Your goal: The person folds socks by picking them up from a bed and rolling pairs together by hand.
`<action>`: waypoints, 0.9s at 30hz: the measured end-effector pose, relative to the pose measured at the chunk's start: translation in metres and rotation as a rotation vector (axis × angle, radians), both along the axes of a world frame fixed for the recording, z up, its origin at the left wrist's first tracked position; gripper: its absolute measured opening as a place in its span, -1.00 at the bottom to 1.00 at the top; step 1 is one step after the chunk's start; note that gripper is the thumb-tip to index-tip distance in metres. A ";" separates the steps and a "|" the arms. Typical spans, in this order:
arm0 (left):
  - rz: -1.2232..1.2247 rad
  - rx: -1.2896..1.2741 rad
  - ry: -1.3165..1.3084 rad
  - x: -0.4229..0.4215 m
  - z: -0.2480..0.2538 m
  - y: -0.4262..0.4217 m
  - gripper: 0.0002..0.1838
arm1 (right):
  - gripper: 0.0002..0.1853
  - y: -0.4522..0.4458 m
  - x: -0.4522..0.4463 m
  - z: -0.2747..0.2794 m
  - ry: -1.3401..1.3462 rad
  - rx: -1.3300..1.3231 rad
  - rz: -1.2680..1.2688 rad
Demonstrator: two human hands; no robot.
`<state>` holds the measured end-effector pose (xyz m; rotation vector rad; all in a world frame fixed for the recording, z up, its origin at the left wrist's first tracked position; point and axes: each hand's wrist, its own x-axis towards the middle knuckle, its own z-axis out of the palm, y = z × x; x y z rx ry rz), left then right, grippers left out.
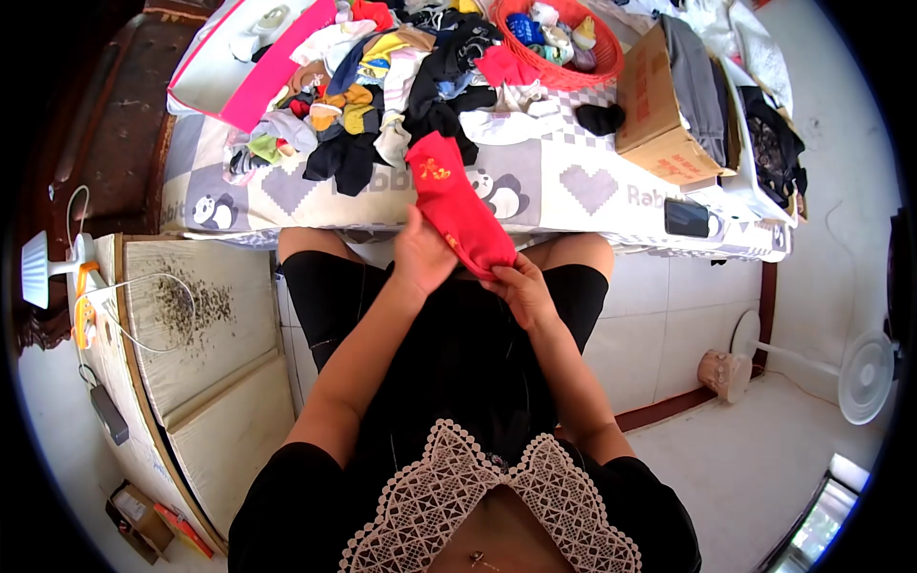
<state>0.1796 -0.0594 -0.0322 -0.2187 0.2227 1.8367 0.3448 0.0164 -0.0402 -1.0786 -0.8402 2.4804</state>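
A red sock (461, 205) is held up at the near edge of the bed (535, 181). It slants, with its top over the bed and its bottom end nearer the person's body. There are gold marks near its top.

The right hand (522, 291) pinches the bottom end of the sock. Its thumb and fingers are closed on the cloth, just in front of the bed. The left hand (423, 256) touches the side of the sock, also just in front of the bed. Its thumb sticks up, but its fingers go behind the sock, so I cannot tell how far they are closed.

On the bed, just past the sock, is a big messy pile of socks and clothes (363, 91) in black, white, yellow and other colors. A pink and white box (250, 72) is on the left part of the bed. A red basket (554, 78) with small rolled things in it sits at the far side of the bed. A brown box (659, 124) is on the right part of the bed, with a black bundle (600, 118) just beside it. A phone (687, 218) lies at the bed's near right edge.
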 end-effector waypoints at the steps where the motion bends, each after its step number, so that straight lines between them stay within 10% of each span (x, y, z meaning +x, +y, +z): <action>1: 0.000 -0.001 0.001 0.008 -0.009 0.000 -0.43 | -0.68 -0.001 -0.004 -0.005 0.001 -0.001 0.000; 3: -0.363 -0.309 0.205 0.021 -0.022 -0.001 -0.50 | -0.68 -0.005 -0.010 -0.010 -0.034 0.024 0.025; 11: -0.294 -0.486 0.363 0.005 -0.017 -0.003 -0.66 | -0.44 0.004 0.008 0.007 -0.144 0.556 0.153; 13: -0.293 -0.499 0.374 0.006 -0.014 -0.003 -0.68 | -0.29 0.010 0.007 0.032 -0.396 1.282 0.261; 17: -0.361 -0.439 0.368 0.010 -0.026 -0.003 -0.68 | -0.58 0.018 -0.006 0.040 -0.318 1.735 0.370; 27: -0.335 -0.374 0.281 0.011 -0.017 -0.005 -0.68 | -0.85 0.025 -0.031 0.000 -0.352 1.004 0.265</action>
